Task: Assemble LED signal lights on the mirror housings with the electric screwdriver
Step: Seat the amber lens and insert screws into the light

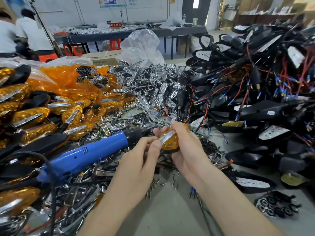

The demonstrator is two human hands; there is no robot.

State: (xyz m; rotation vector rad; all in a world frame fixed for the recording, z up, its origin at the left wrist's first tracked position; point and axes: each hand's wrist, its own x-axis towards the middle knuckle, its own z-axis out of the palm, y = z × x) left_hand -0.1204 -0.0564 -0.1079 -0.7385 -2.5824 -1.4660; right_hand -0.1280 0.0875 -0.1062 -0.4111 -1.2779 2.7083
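Observation:
An amber signal light (170,139) with a chrome strip and a black housing under it sits between my hands at the middle of the view. My right hand (185,147) wraps round it from the right, fingers curled over its top. My left hand (139,160) pinches its chrome strip with thumb and forefinger. The blue electric screwdriver (85,156) lies on the parts heap to the left, its black nose pointing toward the light, with neither hand on it.
Finished amber lights (30,116) pile up at left, chrome reflectors (150,86) behind, black housings with red and black wires (255,92) at right. Loose screws (160,183) lie on the grey table between my forearms. People in white stand at the far left.

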